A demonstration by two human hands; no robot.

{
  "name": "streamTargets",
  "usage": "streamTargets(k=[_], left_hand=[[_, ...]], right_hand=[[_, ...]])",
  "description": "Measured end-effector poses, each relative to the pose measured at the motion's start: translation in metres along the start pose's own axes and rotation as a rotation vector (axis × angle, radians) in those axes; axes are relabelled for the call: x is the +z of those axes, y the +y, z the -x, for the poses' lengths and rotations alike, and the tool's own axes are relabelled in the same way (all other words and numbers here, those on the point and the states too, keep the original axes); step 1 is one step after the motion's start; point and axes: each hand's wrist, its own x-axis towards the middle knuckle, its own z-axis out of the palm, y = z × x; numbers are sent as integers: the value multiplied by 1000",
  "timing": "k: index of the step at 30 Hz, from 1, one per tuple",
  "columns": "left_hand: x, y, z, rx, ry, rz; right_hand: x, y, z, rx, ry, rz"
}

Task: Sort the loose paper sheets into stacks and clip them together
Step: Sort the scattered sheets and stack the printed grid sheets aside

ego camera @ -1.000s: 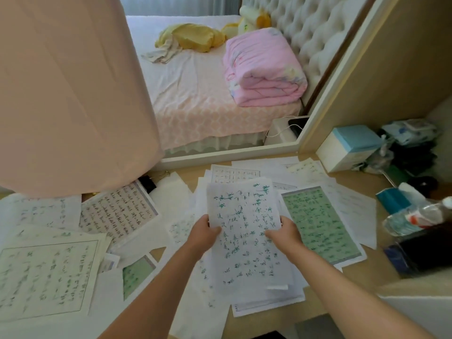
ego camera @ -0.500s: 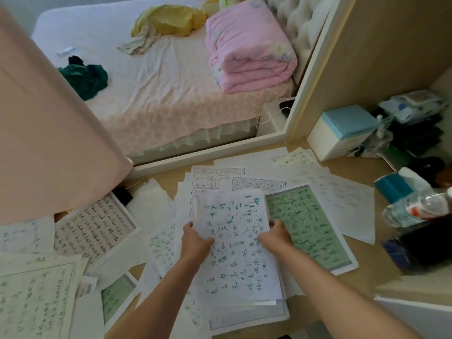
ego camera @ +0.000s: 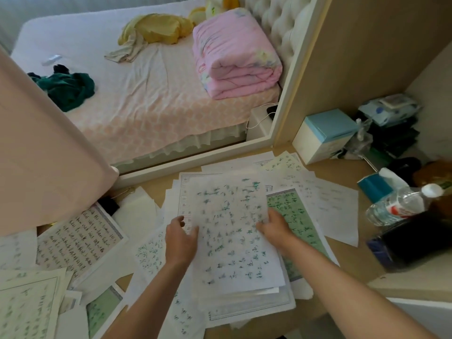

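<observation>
Top sheet (ego camera: 234, 241): green-inked, blurred; lies over the stack (ego camera: 249, 307) at the middle of the desk (ego camera: 352, 265).
Right hand (ego camera: 274, 228): fingers pinch the sheet's right edge.
Left hand (ego camera: 181, 243): fingers loosely curled at the left edge; cannot tell whether they grip.
Risk, one-sided hold: the thin sheet may sag, crease or land skewed on the stack.
Risk, clutter: loose sheets (ego camera: 80, 241) overlap all round, so kinds could mix.
Risk, binder clip (ego camera: 107, 205): well apart, beside the pink fabric (ego camera: 49, 155); awkward reach.
</observation>
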Motion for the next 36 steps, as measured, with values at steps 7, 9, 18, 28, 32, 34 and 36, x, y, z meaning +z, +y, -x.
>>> streamTargets(k=[7, 9, 18, 28, 32, 34, 36], left_hand=[[59, 48, 13, 1, -388, -28], [78, 60, 20, -33, -477, -38], [128, 82, 27, -168, -441, 72], [133, 79, 13, -295, -478, 112], [130, 72, 13, -285, -440, 131], [121, 68, 13, -262, -423, 166], [108, 62, 13, -246, -421, 237]], right_hand=[[-100, 38, -8, 113, 244, 33], [-112, 49, -10, 146, 285, 86], [-101, 65, -38, 211, 287, 408], [-95, 63, -30, 302, 247, 236], [-86, 64, -28, 231, 262, 367], [-78, 60, -24, 174, 276, 305], [-69, 55, -17, 189, 220, 59]])
